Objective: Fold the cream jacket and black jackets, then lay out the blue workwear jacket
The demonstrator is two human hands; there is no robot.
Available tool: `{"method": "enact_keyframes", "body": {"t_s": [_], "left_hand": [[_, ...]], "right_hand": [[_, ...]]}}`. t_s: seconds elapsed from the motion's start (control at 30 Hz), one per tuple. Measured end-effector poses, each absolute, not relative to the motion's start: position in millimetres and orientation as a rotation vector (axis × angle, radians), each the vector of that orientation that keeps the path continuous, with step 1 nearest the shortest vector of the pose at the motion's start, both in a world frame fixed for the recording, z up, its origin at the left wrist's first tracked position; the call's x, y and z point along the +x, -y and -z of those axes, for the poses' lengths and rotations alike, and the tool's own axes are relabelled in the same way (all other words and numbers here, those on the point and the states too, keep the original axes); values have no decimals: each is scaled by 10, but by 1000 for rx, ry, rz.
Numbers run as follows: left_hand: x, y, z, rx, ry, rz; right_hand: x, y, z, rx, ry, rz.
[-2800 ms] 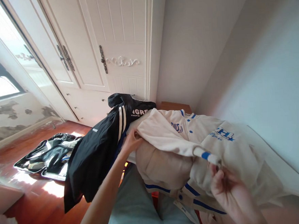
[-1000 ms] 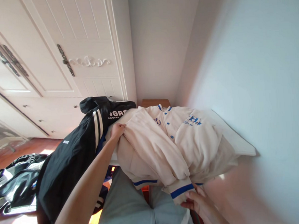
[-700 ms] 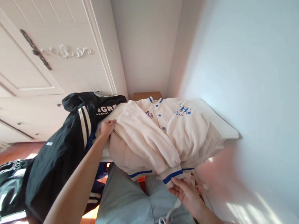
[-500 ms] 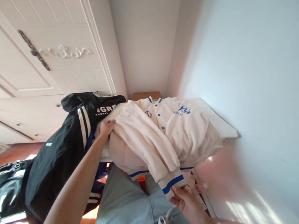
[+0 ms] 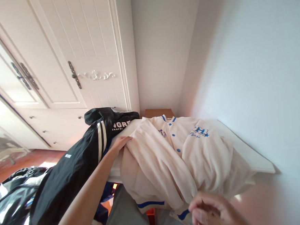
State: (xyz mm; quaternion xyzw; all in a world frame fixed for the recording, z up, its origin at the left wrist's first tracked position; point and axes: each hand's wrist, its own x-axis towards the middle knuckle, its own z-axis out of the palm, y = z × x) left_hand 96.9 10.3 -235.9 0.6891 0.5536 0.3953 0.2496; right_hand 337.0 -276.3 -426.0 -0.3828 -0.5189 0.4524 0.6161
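A cream jacket point(image 5: 153, 160) with blue buttons and blue-striped trim lies front up on a white board or tabletop point(image 5: 253, 156). One of its sleeves is folded diagonally across the front, the cuff hanging over the near edge. My left hand point(image 5: 123, 141) pinches the jacket at the left side, near the folded sleeve's upper part. Just right of the sleeve's cuff is my right hand point(image 5: 210, 211), blurred, with fingers curled; whether it touches the cuff is unclear.
A black garment point(image 5: 74, 165) with white stripes drapes over the left end of the surface. Behind it stands a white wardrobe point(image 5: 99, 44). A wall point(image 5: 265, 66) closes off the right. Dark shiny items point(image 5: 14, 200) lie at lower left, and a brown box point(image 5: 159, 113) sits behind the jacket.
The view has tilted up and left. My right hand no longer clearly grips the cuff and has shifted to its right. The left hand keeps its place on the jacket.
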Motion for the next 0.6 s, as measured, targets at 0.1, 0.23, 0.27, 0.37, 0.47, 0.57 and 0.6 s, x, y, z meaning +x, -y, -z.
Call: {"method": "enact_keyframes", "body": {"t_s": [0.1, 0.23, 0.27, 0.37, 0.47, 0.57, 0.6], "left_hand": [[958, -130, 2388, 1878, -1487, -1077], [936, -181, 2461, 1900, -1477, -1099], [930, -194, 2479, 1914, -1473, -1112], [913, -226, 2524, 1975, -1452, -1159], [898, -255, 2557, 2034, -1435, -1219], [880, -275, 2595, 2065, -1419, -1277], [874, -277, 2610, 2070, -1414, -1295]], "right_hand": [[3584, 1996, 3345, -675, 1394, -732], [3772, 488, 2523, -969, 1537, -310], [3802, 149, 2419, -1033, 1557, -279], [3850, -603, 2281, -1131, 1640, -242], [3822, -1031, 2264, -1158, 1759, -217], [3746, -1328, 2262, -1142, 1889, -190], [3725, -1414, 2261, -1137, 1930, -185]]}}
